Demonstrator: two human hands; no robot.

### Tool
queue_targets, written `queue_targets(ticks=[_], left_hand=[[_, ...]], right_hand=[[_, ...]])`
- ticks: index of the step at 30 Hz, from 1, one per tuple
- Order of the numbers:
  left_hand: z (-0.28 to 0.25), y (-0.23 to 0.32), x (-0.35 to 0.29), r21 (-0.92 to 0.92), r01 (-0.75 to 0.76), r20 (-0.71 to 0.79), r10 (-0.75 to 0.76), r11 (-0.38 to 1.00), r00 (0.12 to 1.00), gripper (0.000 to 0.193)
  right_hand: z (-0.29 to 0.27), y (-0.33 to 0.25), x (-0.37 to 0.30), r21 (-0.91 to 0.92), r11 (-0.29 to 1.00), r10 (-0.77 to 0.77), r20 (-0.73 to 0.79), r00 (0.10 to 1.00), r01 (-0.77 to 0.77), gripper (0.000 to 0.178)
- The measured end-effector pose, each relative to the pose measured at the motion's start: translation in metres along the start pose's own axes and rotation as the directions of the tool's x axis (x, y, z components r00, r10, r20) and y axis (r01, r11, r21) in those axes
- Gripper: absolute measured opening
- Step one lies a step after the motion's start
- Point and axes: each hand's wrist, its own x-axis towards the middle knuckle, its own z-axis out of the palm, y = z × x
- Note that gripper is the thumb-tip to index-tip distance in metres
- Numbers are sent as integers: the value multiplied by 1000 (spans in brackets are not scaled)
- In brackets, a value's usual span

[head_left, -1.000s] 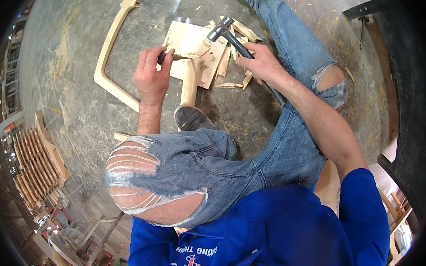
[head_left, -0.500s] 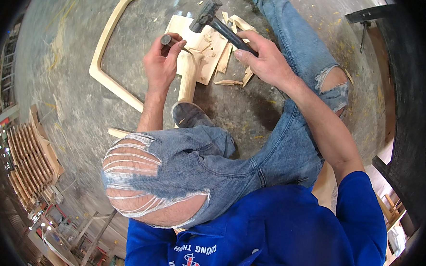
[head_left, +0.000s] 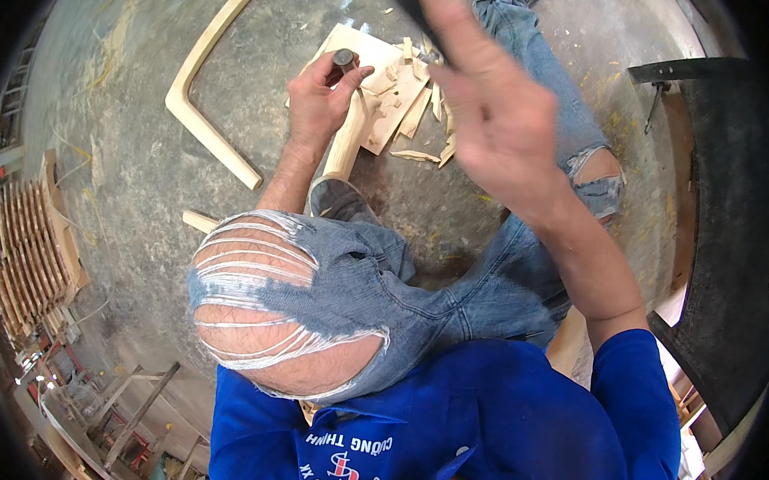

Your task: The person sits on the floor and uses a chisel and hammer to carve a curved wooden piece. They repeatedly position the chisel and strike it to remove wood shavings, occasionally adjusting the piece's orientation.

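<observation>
My left hand [head_left: 316, 104] is closed around a chisel [head_left: 344, 60], whose round butt end points up toward me. Its blade is hidden, over the upper end of a pale shaped wooden piece [head_left: 346, 142]. That piece slants down to my shoe [head_left: 339, 200], its top over a flat pale board [head_left: 381, 134]. Raised to the right, my right hand [head_left: 508, 125] grips a hammer by its dark handle [head_left: 418, 11]. Motion blurs this hand, and the hammer head is outside the picture.
Wood splinters [head_left: 414, 115] are scattered about the board. An angled wooden part [head_left: 183, 99] lies on the concrete floor to the left, and a short wooden stick [head_left: 198, 222] pokes out beside my knee. Stacked wooden parts [head_left: 32, 248] stand far left; a large black object [head_left: 734, 215] stands right.
My right hand has swung the hammer up toward me, taking its head out of view. The left hand and chisel now appear slightly further right and higher.
</observation>
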Motion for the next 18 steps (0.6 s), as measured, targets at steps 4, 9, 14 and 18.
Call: queue_targets(ticks=[4,9,14,18], left_hand=[[4,-4,-3,4,37,1,-37,999,999,17],[2,-3,-3,-98,91,27,-89,991,996,14],[7,-5,-1,-51,51,8,-51,997,999,19],[0,-23,-4,-162,82,-4,-84,983,996,19]], right_hand=[[23,27,-6,-250,957,224,307,925,-148,65],[1,-1,20,-50,987,-158,-161,974,152,65],[26,23,-7,-92,995,-41,23,999,43,58],[19,29,0,-85,989,131,86,988,-124,51]])
